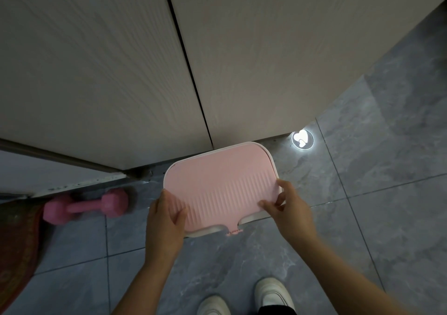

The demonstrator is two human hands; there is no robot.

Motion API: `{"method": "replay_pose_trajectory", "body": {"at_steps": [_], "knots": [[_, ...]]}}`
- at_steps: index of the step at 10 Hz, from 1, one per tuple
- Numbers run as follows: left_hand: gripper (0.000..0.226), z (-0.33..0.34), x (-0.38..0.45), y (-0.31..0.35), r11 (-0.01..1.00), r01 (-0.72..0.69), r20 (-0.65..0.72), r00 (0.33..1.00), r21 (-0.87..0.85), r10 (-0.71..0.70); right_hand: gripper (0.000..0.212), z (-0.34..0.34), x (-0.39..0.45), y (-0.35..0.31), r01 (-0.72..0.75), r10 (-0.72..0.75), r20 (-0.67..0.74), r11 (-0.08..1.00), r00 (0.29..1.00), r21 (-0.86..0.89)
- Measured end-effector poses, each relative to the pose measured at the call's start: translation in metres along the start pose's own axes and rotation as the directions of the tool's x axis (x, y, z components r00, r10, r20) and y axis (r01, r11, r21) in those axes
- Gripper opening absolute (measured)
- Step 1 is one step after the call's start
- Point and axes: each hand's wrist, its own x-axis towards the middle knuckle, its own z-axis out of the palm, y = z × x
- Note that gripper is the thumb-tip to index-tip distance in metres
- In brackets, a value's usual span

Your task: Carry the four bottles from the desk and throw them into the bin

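Observation:
A bin stands on the grey tiled floor against the cabinet, seen from above. Its pink ribbed lid [217, 181] covers a white rim [271, 156]. My left hand [164, 220] grips the lid's near left edge, thumb on top. My right hand [287, 206] pinches the near right corner of the lid. The lid lies flat and shut over the bin. No bottle is in view, and what is inside the bin is hidden.
Pale wood-grain cabinet doors [121, 73] rise right behind the bin. A pink dumbbell [87, 208] lies on the floor to the left, next to a dark red rug [17, 247]. A small lit round floor light [302, 139] glows at the cabinet's corner. My white shoes [273, 293] stand below.

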Motion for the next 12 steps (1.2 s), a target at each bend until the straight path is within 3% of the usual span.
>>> {"method": "replay_pose_trajectory", "body": {"at_steps": [2, 7, 9, 10, 12], "knots": [[0.059, -0.002, -0.002, 0.003, 0.983, 0.078, 0.028, 0.997, -0.167, -0.074, 0.069, -0.005, -0.005, -0.004, -0.01, 0.011, 0.072, 1.0, 0.997, -0.023], [0.065, 0.0, -0.005, 0.001, 0.976, 0.106, 0.048, 0.994, -0.193, -0.098, 0.068, -0.007, -0.003, -0.007, -0.007, 0.01, 0.082, 0.999, 0.997, -0.04], [0.067, -0.004, -0.009, -0.001, 0.969, 0.145, 0.111, 0.986, -0.201, -0.124, 0.08, -0.009, -0.01, -0.009, -0.002, 0.01, 0.152, 0.999, 0.988, -0.054], [0.069, -0.01, -0.02, 0.001, 0.954, 0.215, 0.109, 0.975, -0.21, -0.196, 0.075, -0.015, -0.016, -0.01, -0.063, 0.061, 0.16, 0.998, 0.985, 0.007], [0.055, -0.031, -0.05, 0.015, 0.951, 0.21, 0.101, 0.976, -0.227, -0.192, 0.054, -0.037, -0.039, -0.025, -0.161, 0.14, 0.234, 0.984, 0.962, 0.077]]}}
